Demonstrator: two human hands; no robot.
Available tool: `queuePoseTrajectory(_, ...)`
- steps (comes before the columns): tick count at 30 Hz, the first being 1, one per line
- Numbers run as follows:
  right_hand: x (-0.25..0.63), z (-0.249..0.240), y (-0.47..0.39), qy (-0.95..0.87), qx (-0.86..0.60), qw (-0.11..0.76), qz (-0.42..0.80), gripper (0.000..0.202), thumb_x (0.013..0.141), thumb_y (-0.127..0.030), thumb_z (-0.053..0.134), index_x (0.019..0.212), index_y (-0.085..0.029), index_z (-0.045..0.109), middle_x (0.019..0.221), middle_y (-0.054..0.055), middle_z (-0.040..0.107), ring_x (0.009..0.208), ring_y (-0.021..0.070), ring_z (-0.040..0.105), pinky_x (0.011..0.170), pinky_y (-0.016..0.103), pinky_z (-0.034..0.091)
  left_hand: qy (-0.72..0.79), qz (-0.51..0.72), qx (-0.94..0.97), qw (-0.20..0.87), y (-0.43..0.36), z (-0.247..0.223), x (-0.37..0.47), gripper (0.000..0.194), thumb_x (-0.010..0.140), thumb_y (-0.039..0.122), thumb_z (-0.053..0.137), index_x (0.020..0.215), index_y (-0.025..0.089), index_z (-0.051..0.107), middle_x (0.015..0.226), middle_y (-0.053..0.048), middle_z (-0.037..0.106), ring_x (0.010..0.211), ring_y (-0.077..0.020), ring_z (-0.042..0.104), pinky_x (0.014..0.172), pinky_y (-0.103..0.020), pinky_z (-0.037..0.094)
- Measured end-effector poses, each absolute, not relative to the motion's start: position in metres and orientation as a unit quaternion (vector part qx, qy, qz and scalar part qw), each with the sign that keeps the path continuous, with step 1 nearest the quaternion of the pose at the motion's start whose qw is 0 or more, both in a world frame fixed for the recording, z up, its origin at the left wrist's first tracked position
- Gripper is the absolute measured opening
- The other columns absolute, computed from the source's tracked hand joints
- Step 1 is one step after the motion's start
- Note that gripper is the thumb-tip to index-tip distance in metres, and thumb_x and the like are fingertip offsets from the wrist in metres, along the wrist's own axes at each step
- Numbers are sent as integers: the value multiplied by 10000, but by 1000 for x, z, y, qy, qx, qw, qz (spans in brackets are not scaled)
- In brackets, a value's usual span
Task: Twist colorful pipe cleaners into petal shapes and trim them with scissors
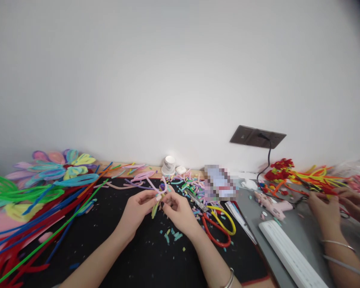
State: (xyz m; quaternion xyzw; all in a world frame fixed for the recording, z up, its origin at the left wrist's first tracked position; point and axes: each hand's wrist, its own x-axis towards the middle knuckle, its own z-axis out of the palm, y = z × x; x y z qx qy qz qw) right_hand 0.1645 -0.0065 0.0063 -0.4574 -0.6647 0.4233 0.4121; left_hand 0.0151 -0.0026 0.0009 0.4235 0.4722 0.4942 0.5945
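My left hand (141,203) pinches a small piece made of pipe cleaners (155,209), with lilac-pink parts above and yellow-green loops hanging below. From the other side my right hand (178,209) grips the same piece, its fingertips close to those of the left. The fingers hide part of it. Lilac and purple pipe cleaners (138,182) lie just beyond the hands. To the right, scissors with a red and a yellow handle (234,227) rest on the black mat (132,256), beside many short pipe cleaner clippings (175,235).
Long pipe cleaners (42,218) and a pastel pipe cleaner flower (52,168) crowd the left. A paper cup (169,165) and phone (220,183) stand near the wall. At right are a pink glue gun (271,205), a white strip (291,252) and another person's hands (324,208).
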Motion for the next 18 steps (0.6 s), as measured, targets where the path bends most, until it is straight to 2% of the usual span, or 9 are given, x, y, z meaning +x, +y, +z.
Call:
queuePoseTrajectory(4, 163, 6, -8, -671, -453, 407, 423, 84, 687, -154, 565, 756, -169, 519, 632, -33, 522, 544, 84, 484, 494, 177, 377, 465, 502, 410, 604, -3, -1, 16, 285, 606, 337, 735, 803, 149, 650, 755, -25, 660, 690, -148, 603, 635, -227, 469)
queuePoseTrajectory(10, 162, 3, -7, -659, -449, 412, 441, 64, 698, -130, 519, 748, -166, 533, 650, -14, 522, 573, 97, 499, 526, 195, 405, 448, 503, 417, 610, -2, -3, 15, 264, 626, 324, 729, 802, 149, 640, 741, -23, 664, 714, -158, 619, 695, -264, 499)
queuePoseTrajectory(18, 161, 9, -6, -624, -438, 418, 494, 92, 670, -142, 548, 755, -177, 543, 656, -10, 539, 594, 111, 522, 577, 220, 437, 495, 476, 438, 580, -2, 1, 14, 299, 609, 370, 730, 798, 151, 656, 715, -25, 672, 665, -165, 624, 641, -261, 501)
